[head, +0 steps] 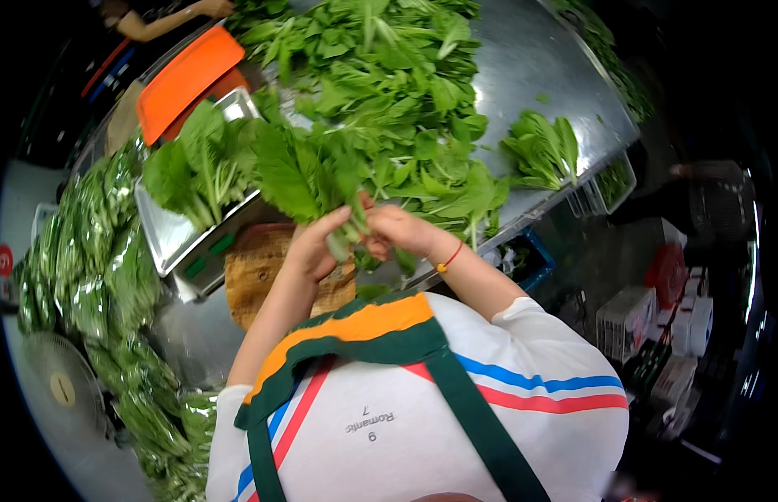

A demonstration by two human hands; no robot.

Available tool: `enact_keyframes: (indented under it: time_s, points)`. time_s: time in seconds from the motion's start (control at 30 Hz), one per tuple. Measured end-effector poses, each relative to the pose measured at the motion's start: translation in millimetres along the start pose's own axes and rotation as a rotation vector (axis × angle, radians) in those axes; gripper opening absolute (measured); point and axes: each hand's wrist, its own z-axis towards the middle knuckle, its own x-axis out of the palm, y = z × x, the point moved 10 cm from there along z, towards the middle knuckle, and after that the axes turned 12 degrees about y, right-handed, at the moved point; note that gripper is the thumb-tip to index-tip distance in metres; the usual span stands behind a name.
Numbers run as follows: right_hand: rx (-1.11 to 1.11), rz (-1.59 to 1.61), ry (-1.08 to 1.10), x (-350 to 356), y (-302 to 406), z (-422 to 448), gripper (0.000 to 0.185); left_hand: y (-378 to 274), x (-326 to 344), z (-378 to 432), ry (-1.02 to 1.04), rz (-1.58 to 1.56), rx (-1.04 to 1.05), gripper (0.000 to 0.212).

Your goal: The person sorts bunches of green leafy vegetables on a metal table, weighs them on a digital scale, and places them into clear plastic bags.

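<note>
A bunch of leafy greens (294, 179) rises from my left hand (320, 248), which grips its pale stems. Close against it, my right hand (398, 231) has its fingers curled at the same stems; some fingertips are hidden by them. Just beyond lies a large heap of loose leafy greens (395, 106) on the metal table (520, 56). To the left of my hands, more greens (203, 166) rest on the metal pan (155, 251) of a weighing scale. A small separate bunch (542, 150) lies near the table's right edge.
Clear-bagged greens (90, 251) are piled along the left. An orange plastic tray (188, 81) stands behind the scale. A brown woven item (257, 276) sits below my hands. A blue crate (539, 257) is under the table edge; a fan (62, 386) stands lower left. Another person's arm (156, 25) reaches in top left.
</note>
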Motion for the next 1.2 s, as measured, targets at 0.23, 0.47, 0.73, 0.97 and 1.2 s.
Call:
enact_keyframes:
  time_s: [0.23,0.47,0.73,0.97,1.2]
  points:
    - [0.025,-1.214,-1.297,-138.9,83.2,-187.8,0.016,-13.7,-32.2,-49.1,-0.35,0.09,0.199,0.034]
    - [0.886,-1.418,-1.484,-240.1,40.4,-326.7,0.098,16.8,-24.5,-47.0,-0.299,0.002,0.135,0.031]
    - [0.908,-0.974,-1.269,-332.9,38.4,-326.8,0.107,39.7,-17.1,-41.3,-0.249,0.042,0.004,0.028]
    - [0.025,-0.546,-1.396,-272.4,56.4,-305.1,0.063,27.3,-6.9,-31.4,-0.309,-0.015,0.098,0.036]
    - [-0.143,-0.493,-0.601,-78.5,69.3,-68.7,0.066,-20.6,9.8,-25.4,-0.349,0.494,0.296,0.041]
